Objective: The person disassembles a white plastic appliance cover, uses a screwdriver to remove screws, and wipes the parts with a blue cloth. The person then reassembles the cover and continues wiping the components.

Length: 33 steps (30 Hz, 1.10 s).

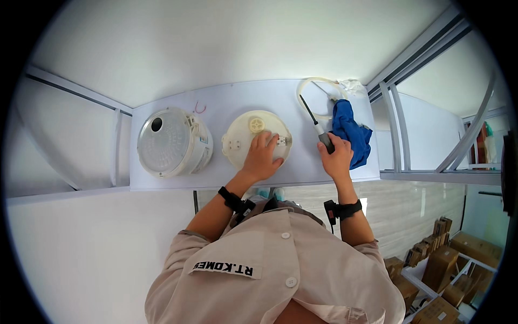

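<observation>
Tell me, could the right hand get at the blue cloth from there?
Probably yes: the right hand is right beside the blue cloth, with nothing visible between them, though its grip on the grey-handled tool might hinder picking the cloth up.

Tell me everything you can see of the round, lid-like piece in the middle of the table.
The round, lid-like piece is cream-white and looks like plastic. Near its far edge sits a yellowish, wheel-like part; a small pale fitting is at its left and another fitting, with dark details, at its right. It lies on the pale table, right of the white drum. The left hand reaches over it, apparently touching it and hiding part of its surface.
</observation>
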### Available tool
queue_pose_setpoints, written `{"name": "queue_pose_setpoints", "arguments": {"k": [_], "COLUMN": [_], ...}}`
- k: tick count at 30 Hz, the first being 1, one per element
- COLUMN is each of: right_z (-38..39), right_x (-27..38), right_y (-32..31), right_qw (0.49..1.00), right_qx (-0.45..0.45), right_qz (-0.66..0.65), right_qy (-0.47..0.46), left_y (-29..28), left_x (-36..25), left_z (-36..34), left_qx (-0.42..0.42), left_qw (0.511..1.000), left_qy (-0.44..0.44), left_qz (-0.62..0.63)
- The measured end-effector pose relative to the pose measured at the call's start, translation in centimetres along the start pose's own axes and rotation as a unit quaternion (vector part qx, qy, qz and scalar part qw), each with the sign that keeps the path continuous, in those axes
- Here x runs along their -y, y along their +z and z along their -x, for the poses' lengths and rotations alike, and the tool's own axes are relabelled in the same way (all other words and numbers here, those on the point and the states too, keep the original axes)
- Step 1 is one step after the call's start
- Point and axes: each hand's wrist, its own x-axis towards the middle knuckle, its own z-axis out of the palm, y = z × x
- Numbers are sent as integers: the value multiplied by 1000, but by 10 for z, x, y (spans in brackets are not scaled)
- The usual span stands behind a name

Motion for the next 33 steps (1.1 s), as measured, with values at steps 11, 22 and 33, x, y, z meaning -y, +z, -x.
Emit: {"name": "queue_pose_setpoints", "arguments": {"k": [11,22,33], "right_z": [2,4,-4], "right_x": [67,100,115], "right_y": [-68,-76,-78], "right_qw": [972,966,976], "right_qx": [-32,23,59], "right_qz": [-215,-216,-180], "right_qy": [-89,-138,-107], "left_y": [-4,-19,-18], "left_x": [14,23,28], "left_z": [-12,-13,-9], "left_qx": [46,102,99], "left_qw": [997,988,986], "left_qy": [63,106,126], "left_qz": [6,40,54]}}
